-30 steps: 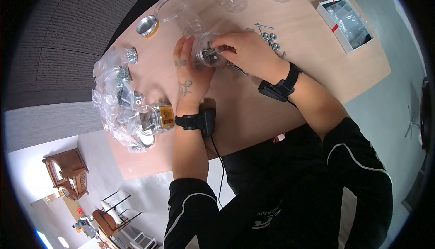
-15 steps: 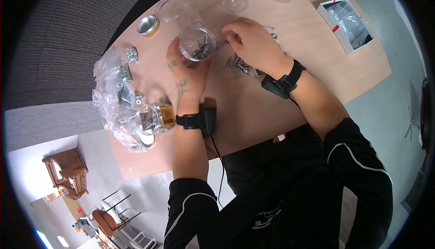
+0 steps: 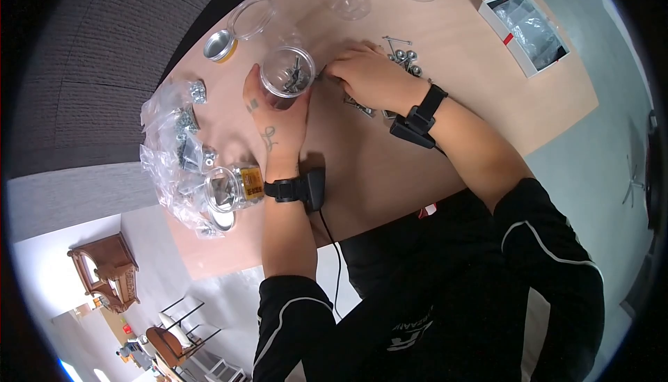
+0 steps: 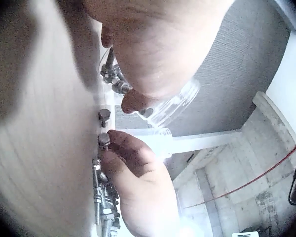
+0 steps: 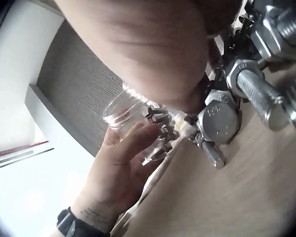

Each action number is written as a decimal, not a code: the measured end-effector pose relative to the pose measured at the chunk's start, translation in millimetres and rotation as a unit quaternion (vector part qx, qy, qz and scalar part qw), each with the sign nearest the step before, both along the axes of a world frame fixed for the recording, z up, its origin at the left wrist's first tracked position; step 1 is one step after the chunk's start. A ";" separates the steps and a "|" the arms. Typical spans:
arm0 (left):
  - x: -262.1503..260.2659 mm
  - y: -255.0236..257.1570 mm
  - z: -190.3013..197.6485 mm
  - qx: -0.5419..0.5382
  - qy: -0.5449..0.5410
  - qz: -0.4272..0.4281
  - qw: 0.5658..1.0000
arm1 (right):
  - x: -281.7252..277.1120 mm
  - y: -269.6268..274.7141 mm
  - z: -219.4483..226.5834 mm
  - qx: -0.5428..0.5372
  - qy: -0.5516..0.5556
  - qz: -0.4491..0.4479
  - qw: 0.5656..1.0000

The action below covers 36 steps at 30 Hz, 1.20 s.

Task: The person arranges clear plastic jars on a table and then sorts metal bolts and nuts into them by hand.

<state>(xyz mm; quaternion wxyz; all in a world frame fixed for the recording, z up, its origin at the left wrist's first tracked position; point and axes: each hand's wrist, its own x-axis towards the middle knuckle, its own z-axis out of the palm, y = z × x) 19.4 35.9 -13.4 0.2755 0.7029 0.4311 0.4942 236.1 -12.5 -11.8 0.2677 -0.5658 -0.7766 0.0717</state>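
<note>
A clear jar (image 3: 287,72) with bolts inside is gripped by my left hand (image 3: 282,121), its mouth tilted toward the head camera. The right wrist view shows that jar (image 5: 130,111) and the fingers and thumb of my left hand (image 5: 121,163) around it. Just right of the jar, my right hand (image 3: 383,79) is low over the table, beside loose bolts (image 3: 360,106). In the left wrist view, thumb and finger of my right hand (image 4: 140,180) pinch a bolt (image 4: 104,139) at the table surface. The right wrist view hides those fingertips behind the palm.
Clear empty jars (image 3: 348,3) stand along the far side, near a metal lid (image 3: 220,46). Plastic bags of hardware (image 3: 167,152) and a labelled jar (image 3: 233,187) lie at the left. A white box (image 3: 525,34) is at the far right.
My left hand has moved left with the jar and tilted it. My right hand has left the jar's mouth and come down beside it, at the table.
</note>
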 end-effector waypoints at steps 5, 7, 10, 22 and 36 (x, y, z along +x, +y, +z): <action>2.7 -2.3 1.6 -0.008 -0.025 -0.023 0.999 | -5.9 0.1 7.8 -0.027 0.005 0.001 1.000; 3.9 -2.7 1.5 -0.023 -0.055 -0.040 0.997 | -12.0 7.0 2.3 0.008 0.029 0.008 1.000; 3.4 -1.4 -1.3 -0.021 -0.028 -0.016 0.999 | -15.2 15.9 -7.0 0.059 0.052 0.017 0.997; 0.5 -0.7 3.1 0.019 0.011 -0.010 1.000 | -15.3 4.2 2.0 0.025 -0.002 0.019 0.999; -0.2 -0.6 1.7 -0.017 -0.024 -0.031 0.999 | 3.2 -2.8 27.4 -0.043 0.017 0.032 0.998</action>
